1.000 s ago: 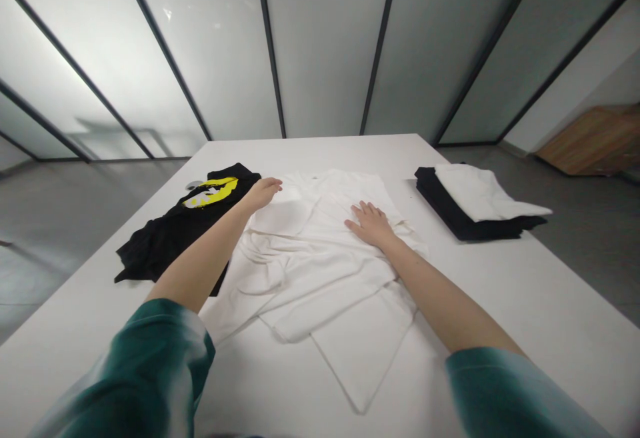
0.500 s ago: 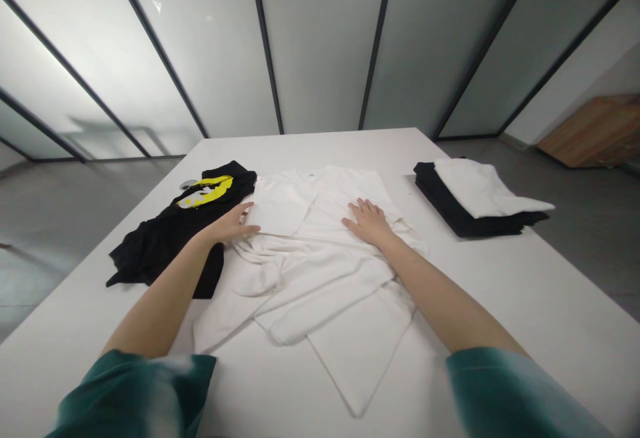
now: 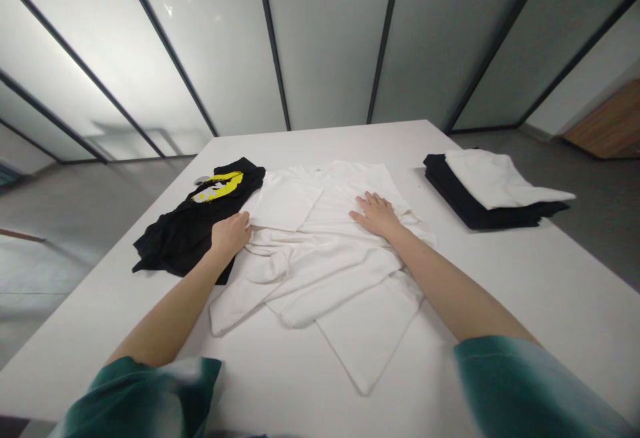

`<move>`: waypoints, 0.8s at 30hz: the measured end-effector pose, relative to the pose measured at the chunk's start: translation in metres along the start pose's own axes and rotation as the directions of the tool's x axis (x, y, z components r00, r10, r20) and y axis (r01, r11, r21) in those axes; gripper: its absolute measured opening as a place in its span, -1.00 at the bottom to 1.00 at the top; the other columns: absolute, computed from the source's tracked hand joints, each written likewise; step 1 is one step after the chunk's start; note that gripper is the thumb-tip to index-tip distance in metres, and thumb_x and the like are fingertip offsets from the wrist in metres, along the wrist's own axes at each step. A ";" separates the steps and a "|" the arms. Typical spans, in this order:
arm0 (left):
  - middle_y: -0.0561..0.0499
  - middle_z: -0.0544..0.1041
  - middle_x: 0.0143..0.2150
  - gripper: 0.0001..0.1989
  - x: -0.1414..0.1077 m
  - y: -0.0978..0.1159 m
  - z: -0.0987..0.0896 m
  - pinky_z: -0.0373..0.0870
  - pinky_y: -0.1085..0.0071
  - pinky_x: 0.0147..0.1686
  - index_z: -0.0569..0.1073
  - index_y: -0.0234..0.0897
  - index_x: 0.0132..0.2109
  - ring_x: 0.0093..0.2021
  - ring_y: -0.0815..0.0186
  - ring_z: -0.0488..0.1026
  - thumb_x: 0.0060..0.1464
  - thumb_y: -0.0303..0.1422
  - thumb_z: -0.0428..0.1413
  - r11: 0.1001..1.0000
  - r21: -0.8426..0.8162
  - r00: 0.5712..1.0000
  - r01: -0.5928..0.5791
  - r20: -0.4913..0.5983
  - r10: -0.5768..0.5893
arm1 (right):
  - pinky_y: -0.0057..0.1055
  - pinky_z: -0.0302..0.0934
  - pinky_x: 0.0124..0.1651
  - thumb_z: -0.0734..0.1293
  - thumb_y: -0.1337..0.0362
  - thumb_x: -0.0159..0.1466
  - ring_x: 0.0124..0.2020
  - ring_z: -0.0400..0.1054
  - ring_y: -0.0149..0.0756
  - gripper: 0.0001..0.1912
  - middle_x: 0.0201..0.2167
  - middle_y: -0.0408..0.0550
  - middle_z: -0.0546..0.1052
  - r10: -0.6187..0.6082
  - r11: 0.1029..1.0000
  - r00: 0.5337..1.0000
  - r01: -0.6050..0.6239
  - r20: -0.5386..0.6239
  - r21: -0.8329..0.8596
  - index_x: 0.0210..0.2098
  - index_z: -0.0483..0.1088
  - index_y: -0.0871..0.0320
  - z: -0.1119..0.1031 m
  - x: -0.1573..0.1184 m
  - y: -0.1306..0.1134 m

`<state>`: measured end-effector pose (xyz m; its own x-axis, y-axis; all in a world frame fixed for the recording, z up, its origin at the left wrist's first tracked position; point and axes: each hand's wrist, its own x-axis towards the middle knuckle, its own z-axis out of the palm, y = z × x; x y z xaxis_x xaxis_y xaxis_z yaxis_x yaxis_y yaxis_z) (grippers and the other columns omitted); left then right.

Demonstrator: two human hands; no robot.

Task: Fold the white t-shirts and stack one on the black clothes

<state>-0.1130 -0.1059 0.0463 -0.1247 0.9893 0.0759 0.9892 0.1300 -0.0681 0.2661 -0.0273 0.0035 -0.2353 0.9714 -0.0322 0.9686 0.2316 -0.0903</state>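
1. Left hand (image 3: 230,235): fingers curled at folded edge of rumpled white cotton T-shirt (image 3: 320,258); grip unclear.
2. Right hand (image 3: 377,215): open, flat on shirt, holding nothing.
3. Shirt on white surface (image 3: 500,278), beside black yellow-printed T-shirt (image 3: 173,248).

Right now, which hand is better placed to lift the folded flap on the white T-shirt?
Probably the left hand: it sits at the lower edge of the flap, beside the black T-shirt. The right hand lies flat on the white T-shirt, farther from the flap.

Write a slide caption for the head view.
Left hand and right hand touch a rumpled white shirt on a white table, between a yellow-printed black garment and folded clothes.
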 end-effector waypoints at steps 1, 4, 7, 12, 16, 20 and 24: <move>-0.15 0.59 -0.22 -0.88 0.001 -0.004 -0.005 0.35 0.26 -0.24 0.47 -0.18 -0.27 -0.15 0.00 0.55 0.11 -0.29 0.06 1.000 -0.003 0.996 -0.028 0.081 0.028 | 0.03 -0.10 0.39 0.08 -0.09 0.42 0.45 -0.06 0.10 -0.29 0.46 0.19 0.06 -0.002 1.000 1.000 0.002 0.000 0.000 0.42 0.11 0.16 0.000 0.000 0.000; -0.06 0.56 -0.37 -0.82 0.017 -0.014 -0.020 0.36 0.30 -0.26 0.48 -0.17 -0.38 -0.24 0.06 0.54 0.02 -0.17 0.14 0.988 -0.116 0.959 -0.105 0.252 0.132 | 0.02 -0.10 0.39 0.08 -0.09 0.42 0.44 -0.05 0.10 -0.30 0.46 0.20 0.06 -0.005 1.000 1.000 0.005 -0.005 -0.002 0.42 0.12 0.17 0.000 0.000 0.000; -0.06 0.59 -0.28 -0.72 0.044 -0.008 -0.029 0.39 0.30 -0.16 0.53 -0.19 -0.22 -0.19 0.10 0.53 0.08 -0.12 0.08 0.961 -0.233 0.980 -0.148 0.098 0.175 | 0.01 -0.10 0.39 0.08 -0.09 0.42 0.45 -0.06 0.09 -0.30 0.46 0.18 0.07 -0.009 1.000 1.000 0.009 -0.014 -0.003 0.42 0.11 0.16 0.001 0.000 0.000; -0.32 0.39 0.28 -0.36 0.082 0.054 -0.012 0.23 0.01 0.22 0.36 -0.29 0.26 0.30 -0.17 0.27 0.17 0.00 0.01 0.979 -0.186 0.992 -0.088 0.073 0.103 | 0.00 -0.12 0.40 0.08 -0.10 0.42 0.45 -0.07 0.08 -0.29 0.46 0.17 0.07 0.004 1.000 1.000 -0.005 -0.013 -0.008 0.42 0.11 0.15 0.001 -0.002 -0.001; -0.41 -0.04 0.50 -0.13 0.097 0.102 0.016 -0.03 -0.35 0.26 0.09 -0.30 0.46 0.46 -0.36 -0.13 0.18 0.17 -0.12 0.986 -0.151 0.969 0.077 0.243 -0.038 | 0.02 -0.14 0.41 0.06 -0.13 0.42 0.46 -0.08 0.06 -0.29 0.47 0.13 0.06 0.022 1.000 1.000 -0.022 -0.003 0.000 0.43 0.11 0.10 -0.001 -0.002 -0.002; -0.39 -0.14 0.52 -0.07 0.111 0.122 0.030 -0.22 -0.42 0.27 0.01 -0.27 0.49 0.48 -0.34 -0.24 0.18 0.24 -0.24 0.984 -0.169 0.977 0.055 0.213 -0.018 | 0.17 -0.17 0.39 0.03 -0.20 0.40 0.47 -0.14 0.16 -0.23 0.49 0.11 -0.01 0.144 0.989 0.989 -0.144 0.020 0.016 0.46 0.04 0.06 -0.002 0.000 -0.002; -0.38 -0.14 0.52 -0.06 0.125 0.127 0.032 -0.25 -0.39 0.29 0.01 -0.27 0.49 0.49 -0.31 -0.24 0.17 0.25 -0.27 0.984 -0.176 0.982 0.004 0.186 0.029 | 0.20 -0.22 0.39 0.00 -0.24 0.39 0.47 -0.19 0.20 -0.17 0.50 0.16 -0.05 0.196 0.981 0.980 -0.196 0.033 0.007 0.47 -0.01 0.10 -0.001 0.004 0.000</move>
<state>-0.0051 0.0368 0.0154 -0.1080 0.9878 -0.1119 0.9868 0.1202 0.1088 0.2652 -0.0238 0.0047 -0.0437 0.9957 -0.0818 0.9953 0.0364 -0.0892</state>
